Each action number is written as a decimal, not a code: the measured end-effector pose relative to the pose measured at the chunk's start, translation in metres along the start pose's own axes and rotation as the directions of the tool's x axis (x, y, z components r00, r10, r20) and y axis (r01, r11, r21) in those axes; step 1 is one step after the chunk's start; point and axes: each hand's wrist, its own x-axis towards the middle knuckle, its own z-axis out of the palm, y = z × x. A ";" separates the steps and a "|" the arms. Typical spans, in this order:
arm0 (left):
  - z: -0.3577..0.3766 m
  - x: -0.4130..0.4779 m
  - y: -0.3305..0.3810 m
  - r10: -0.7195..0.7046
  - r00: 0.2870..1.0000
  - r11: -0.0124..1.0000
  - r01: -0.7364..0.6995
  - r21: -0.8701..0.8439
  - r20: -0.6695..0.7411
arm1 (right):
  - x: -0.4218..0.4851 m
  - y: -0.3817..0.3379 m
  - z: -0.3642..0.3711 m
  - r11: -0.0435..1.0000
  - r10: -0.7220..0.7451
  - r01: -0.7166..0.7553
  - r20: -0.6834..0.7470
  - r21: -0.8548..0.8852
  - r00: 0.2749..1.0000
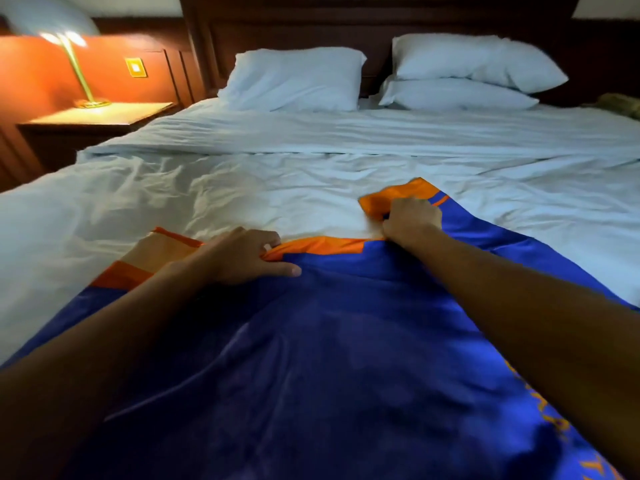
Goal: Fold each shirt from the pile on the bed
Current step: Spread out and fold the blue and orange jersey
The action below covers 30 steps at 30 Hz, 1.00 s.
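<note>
Left forearm (104,341), right forearm (519,306): bare as far as the frame edge. Left hand (239,258): bare, thumb and fingers in view, thumbnail showing. Right hand (412,220): bare, back and knuckles in view.

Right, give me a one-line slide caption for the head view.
The left hand and right hand grip the orange-trimmed top edge of a blue shirt spread on the white bed.

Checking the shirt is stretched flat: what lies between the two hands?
Head view: the orange edge of the shirt runs from the left hand to the right hand, white sheet just beyond.
</note>
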 end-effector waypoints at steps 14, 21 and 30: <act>-0.111 -0.019 -0.079 -0.309 0.943 0.909 0.330 0.254 -0.121 | -0.078 -0.024 0.001 0.880 -0.281 0.253 0.012 0.403 0.960; -0.077 -0.094 -0.096 -0.495 0.826 0.798 0.555 -0.235 0.271 | -0.184 -0.063 0.042 0.911 -0.411 0.410 0.099 0.032 0.906; -0.095 -0.099 -0.114 -0.548 0.804 0.734 0.332 -0.592 -0.229 | -0.187 -0.066 0.040 0.928 -0.370 0.372 0.130 0.011 0.920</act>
